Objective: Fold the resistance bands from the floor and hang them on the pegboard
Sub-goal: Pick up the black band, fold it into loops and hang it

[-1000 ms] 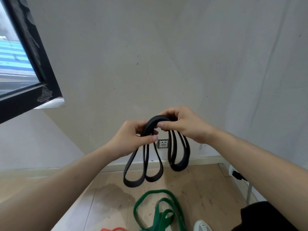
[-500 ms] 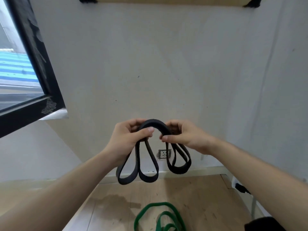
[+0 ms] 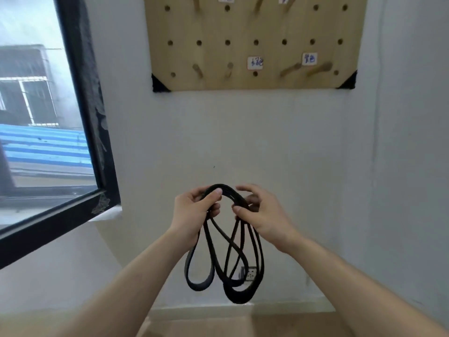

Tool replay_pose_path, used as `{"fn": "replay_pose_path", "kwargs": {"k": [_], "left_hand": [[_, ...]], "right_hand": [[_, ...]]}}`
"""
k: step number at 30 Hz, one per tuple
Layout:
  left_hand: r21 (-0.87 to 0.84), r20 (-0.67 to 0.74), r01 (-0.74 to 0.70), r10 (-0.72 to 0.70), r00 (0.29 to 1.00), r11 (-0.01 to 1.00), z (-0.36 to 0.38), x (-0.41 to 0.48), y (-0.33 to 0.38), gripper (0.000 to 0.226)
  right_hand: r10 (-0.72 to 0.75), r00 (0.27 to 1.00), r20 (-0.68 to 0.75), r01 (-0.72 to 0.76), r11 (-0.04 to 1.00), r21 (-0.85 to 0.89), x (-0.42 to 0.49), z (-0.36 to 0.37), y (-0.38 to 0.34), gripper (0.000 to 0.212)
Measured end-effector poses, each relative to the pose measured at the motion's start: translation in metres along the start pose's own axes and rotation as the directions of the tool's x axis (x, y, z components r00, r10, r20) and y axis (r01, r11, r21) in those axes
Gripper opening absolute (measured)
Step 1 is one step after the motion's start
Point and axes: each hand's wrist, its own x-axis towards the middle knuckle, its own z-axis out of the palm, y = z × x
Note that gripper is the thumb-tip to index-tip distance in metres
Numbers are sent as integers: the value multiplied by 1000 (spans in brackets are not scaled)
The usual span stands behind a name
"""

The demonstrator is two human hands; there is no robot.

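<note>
At the far left of my feed is a window (image 3: pixel 80 117) with a thick matte black frame. Behind its glass lies a ribbed blue roof (image 3: pixel 46 147). The wall (image 3: pixel 170 142) beside it is smooth, pale plaster.

High on that wall hangs the pegboard (image 3: pixel 213 25), a flat rectangle of light wood drilled with rows of round holes. Triangular black corner caps (image 3: pixel 159 85) cover its 2 lower corners. I count 4 round wooden pegs (image 3: pixel 198 70) jutting from its bottom row, and 2 small white labels (image 3: pixel 255 62) with blue handwriting I cannot read.

Below the board, in mid-air and well apart from it, is the black resistance band (image 3: pixel 239 297). It is flat, rubbery and matte, and gathered into several loops. Its top forms a rounded arch between the hands, and the long oval loops dangle and cross beneath.

The left hand (image 3: pixel 194 212) has its grip closed round the arch's left side, thumb pressed on top and fingers curled under. The right hand (image 3: pixel 262 215) pinches the arch's right side between thumb and fingers, so its grip is clenched on the same band.

Behind the hanging loops a small square socket (image 3: pixel 251 274) sits low on the wall. A strip of pale wooden floor (image 3: pixel 243 324) shows along the bottom.
</note>
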Motion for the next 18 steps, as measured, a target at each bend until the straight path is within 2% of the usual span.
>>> {"fn": "replay_pose_path", "kwargs": {"k": [5,10,14,18], "left_hand": [[146,73,-183,174,982,972,19,13,64,17],[306,176,-370,330,927,877,41,22,143,21],[356,274,-481,403,873,801,55,40,194,19],[392,262,-554,489,832,734,68,70,224,19]], "right_hand": [[-136,988,-67,127,984,-123,23,-36,-64,41],[-229,968,-99,211,963,-170,49,-83,-142,28],[-297,949,-108,273,942,-194,77,-108,-189,22],[-352,929,-113,318,916,-243,110,-120,-214,21]]}}
